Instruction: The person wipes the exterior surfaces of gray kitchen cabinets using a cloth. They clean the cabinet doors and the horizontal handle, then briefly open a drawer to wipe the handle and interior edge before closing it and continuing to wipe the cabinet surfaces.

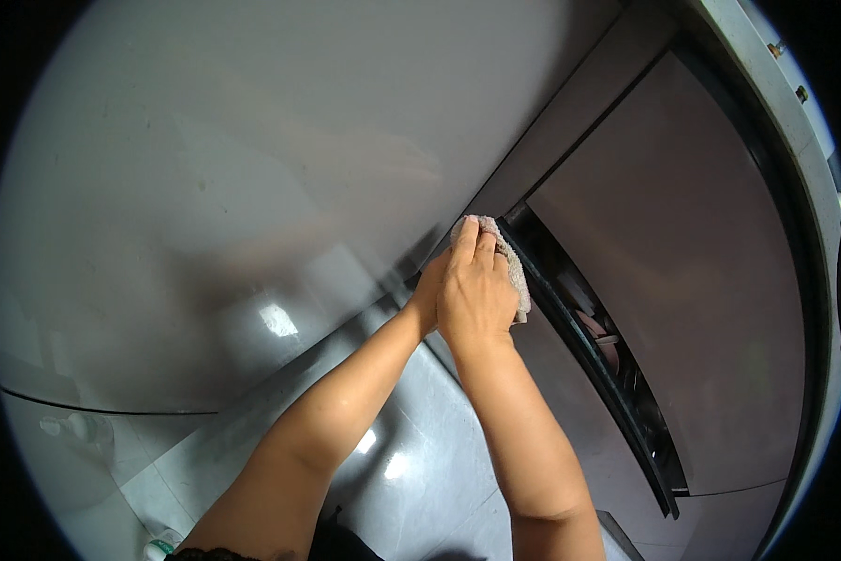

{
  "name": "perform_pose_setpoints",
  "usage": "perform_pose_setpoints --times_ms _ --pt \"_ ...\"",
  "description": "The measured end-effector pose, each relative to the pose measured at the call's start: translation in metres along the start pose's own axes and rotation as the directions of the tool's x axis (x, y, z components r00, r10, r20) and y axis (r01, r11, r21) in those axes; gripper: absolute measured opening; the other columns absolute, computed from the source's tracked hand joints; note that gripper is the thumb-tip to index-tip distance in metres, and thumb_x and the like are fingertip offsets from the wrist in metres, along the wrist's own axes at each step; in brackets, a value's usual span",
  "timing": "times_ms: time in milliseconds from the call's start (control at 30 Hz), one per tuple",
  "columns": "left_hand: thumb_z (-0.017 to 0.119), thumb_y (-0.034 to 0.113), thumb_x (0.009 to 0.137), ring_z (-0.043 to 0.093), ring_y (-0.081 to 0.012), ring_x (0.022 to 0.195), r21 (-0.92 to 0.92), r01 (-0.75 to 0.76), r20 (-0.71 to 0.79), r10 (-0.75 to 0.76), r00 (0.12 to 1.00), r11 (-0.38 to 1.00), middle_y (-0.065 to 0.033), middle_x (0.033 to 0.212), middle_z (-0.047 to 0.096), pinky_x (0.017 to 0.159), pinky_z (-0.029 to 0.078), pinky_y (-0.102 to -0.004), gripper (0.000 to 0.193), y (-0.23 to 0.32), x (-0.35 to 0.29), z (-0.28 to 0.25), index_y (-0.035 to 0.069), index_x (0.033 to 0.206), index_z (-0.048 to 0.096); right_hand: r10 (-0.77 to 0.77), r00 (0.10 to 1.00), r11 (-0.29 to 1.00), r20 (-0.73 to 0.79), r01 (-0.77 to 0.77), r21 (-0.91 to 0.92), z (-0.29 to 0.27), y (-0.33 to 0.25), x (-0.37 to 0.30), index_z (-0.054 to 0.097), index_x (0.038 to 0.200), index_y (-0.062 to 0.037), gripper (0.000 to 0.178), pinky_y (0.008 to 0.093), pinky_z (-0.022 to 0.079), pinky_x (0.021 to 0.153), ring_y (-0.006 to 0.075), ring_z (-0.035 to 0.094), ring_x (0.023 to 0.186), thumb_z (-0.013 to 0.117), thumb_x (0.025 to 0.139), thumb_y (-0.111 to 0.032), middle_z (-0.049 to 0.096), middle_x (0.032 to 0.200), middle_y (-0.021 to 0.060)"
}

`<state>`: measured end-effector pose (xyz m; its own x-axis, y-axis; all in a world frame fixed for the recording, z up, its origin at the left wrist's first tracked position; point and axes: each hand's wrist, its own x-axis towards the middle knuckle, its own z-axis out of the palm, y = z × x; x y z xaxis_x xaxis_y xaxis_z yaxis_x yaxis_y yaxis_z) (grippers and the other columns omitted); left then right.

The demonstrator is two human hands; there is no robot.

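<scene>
My right hand [477, 292] presses a folded, light, towel-like cloth [516, 271], its fingers closed over the top of it. The cloth is against the near end of a long black-edged recess [570, 309], where two glossy grey panels meet. My left hand [426, 292] is close behind and beside the right one. Its fingers are hidden by the right hand, so what they hold or touch does not show. The large left panel [205, 187] is smooth and shiny, and the right panel [682, 262] is a slightly browner grey.
Shiny grey floor tiles [430, 439] lie beneath my arms. A white and green container [161, 544] stands at the lower left, partly cut off by my arm. A pale frame edge [795, 131] with small metal fittings runs along the right.
</scene>
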<state>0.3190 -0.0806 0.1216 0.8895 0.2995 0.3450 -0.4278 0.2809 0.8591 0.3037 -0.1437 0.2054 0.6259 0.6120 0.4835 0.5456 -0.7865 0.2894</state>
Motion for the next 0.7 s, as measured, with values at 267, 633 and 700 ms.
perform_pose_setpoints --times_ms 267,633,700 --pt "0.051 0.004 0.099 0.048 -0.0147 0.127 -0.011 0.018 -0.034 -0.018 0.999 1.0 -0.0079 0.14 0.052 0.106 0.04 -0.0304 0.05 -0.015 0.008 -0.009 0.006 0.147 0.041 0.0 0.97 1.0 0.243 0.005 -0.021 -0.036 0.03 -0.024 0.044 0.139 -0.0057 0.052 0.0381 0.06 0.066 0.0292 0.069 0.09 0.056 0.09 -0.018 0.058 0.119 0.0141" --pt "0.05 0.003 0.099 0.05 -0.0144 0.126 -0.156 0.141 -0.064 -0.152 0.986 0.978 -0.0067 0.139 0.053 0.107 0.04 -0.0303 0.045 0.008 0.007 0.007 0.006 0.143 0.046 0.317 0.904 0.865 0.288 -0.4 0.303 -0.022 0.01 -0.001 0.052 0.118 0.0019 0.035 0.0468 0.057 0.069 0.0387 0.069 0.085 0.051 0.091 -0.02 0.065 0.11 0.0238" --pt "0.051 0.009 0.099 0.059 -0.0166 0.114 0.265 -0.184 0.03 0.183 0.983 0.946 -0.0056 0.126 0.061 0.099 0.048 -0.0306 0.04 0.001 0.003 -0.005 0.007 0.139 0.05 0.304 0.907 0.847 0.292 -0.398 0.353 -0.01 -0.002 0.01 0.054 0.121 -0.0012 0.036 0.0487 0.056 0.074 0.041 0.067 0.093 0.051 0.093 -0.023 0.062 0.118 0.0251"
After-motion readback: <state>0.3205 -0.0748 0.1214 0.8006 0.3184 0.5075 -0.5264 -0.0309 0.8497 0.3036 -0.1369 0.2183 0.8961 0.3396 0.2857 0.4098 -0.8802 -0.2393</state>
